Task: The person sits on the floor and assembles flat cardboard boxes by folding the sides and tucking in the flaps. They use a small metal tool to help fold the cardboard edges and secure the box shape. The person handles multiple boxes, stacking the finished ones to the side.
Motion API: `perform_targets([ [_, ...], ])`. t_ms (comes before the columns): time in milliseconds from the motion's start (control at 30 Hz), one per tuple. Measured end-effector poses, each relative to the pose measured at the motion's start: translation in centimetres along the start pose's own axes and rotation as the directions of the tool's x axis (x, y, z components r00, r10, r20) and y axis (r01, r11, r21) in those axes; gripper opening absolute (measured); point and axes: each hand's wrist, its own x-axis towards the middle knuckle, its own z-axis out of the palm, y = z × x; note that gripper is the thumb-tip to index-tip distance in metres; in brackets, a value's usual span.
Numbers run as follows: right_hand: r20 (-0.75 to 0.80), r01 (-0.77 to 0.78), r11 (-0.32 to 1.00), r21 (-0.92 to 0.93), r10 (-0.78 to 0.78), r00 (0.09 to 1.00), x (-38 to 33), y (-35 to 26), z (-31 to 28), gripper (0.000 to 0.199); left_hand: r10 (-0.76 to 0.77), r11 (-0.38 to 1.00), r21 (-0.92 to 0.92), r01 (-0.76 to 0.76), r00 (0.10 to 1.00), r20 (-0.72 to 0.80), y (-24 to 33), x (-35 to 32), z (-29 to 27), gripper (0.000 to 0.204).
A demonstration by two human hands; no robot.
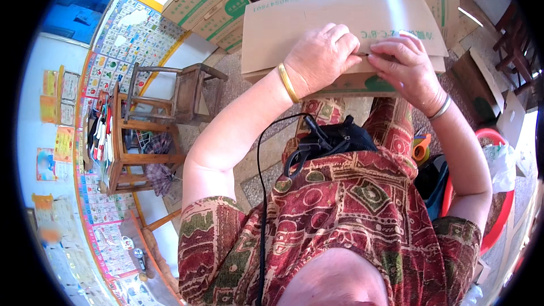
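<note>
Along the near edge of the cardboard box (306, 17), just before the person's knees, the left hand (320, 59) and right hand (411, 71) nearly met, both with thumb and fingers pinched at a tiny dark thing (364, 54), too small to identify. The box's top panel (345, 5) lay flat, apparently folded over; whether it was fastened could not be told. Beyond the box were green-printed cartons (235, 5).

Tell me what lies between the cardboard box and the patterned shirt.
Head view: a black pouch, patterned trouser legs and some floor lie between the cardboard box and the shirt.
</note>
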Motion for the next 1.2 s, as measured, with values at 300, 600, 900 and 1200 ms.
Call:
perform_targets([
  [300,0.046,-0.043,0.996,0.072,0.04,0.998,0.7,-0.6,-1.1,0.032,0.159,0.987,-0.065,-0.146,0.937,0.311,-1.6,2.2,-0.3,0.021],
  [600,0.082,-0.072,0.997,-0.026,0.074,0.994,2.0,-3.2,-2.6,0.028,0.249,0.925,-0.318,-0.209,0.964,0.093,-2.0,1.0,-1.4,0.022],
  [900,0.094,-0.07,0.997,0.016,0.068,0.993,-0.4,-2.3,-1.6,0.032,0.224,0.932,-0.305,-0.193,0.972,0.07,-1.5,0.8,0.6,0.02],
  [1200,0.038,-0.134,0.976,0.169,0.13,0.991,-0.1,-0.9,-0.7,0.02,0.067,0.996,0.014,-0.085,0.865,0.497,-0.2,3.3,-0.7,0.037],
])
